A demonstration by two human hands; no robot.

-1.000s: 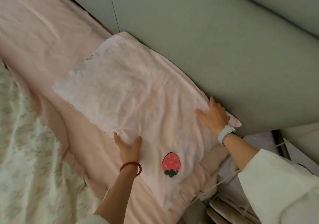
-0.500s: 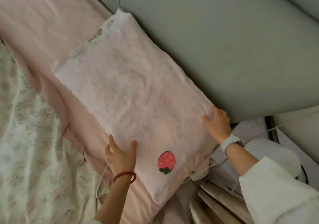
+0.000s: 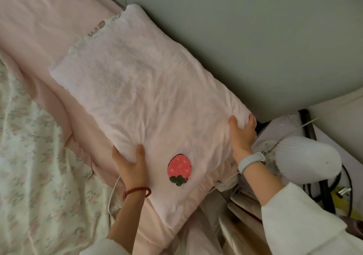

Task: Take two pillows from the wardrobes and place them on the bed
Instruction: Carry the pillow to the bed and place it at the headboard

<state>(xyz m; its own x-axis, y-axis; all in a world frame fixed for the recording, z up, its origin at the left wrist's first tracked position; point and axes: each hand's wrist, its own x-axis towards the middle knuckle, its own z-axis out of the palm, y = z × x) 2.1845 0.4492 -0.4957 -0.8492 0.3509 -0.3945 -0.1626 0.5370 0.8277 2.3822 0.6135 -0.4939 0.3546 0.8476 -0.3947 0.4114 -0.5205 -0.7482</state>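
The pale pink pillow lies along the head edge of the bed, its long side just beside the grey-green headboard, resting on the pink sheet. Its loose case, marked with a strawberry patch, trails past the filling toward the bed's near corner. Only this one pillow is in view; whether a second is already on the bed cannot be told.

The left hand is clamped on the pillow's near end at the side toward the middle of the bed, thumb pressed into the top and fingers tucked beneath. The right hand is closed on the same end at the headboard side, thumb and a finger digging into the fabric. Both look to be gathering or nudging the filling, so the step in hand seems to be squaring the pillow against the headboard.

Several things could go wrong from here. The pillow's near end sits at the bed's corner, where the mattress gives way to a gap; a pull toward the person could drag that end off the edge. The empty tail of the case is slack and could fold under or bunch. A white cable runs along the sheet just beside the left wrist and another by the right one, so a sweep of either arm might snag it. The white lamp-like object is near the right forearm and could be knocked.
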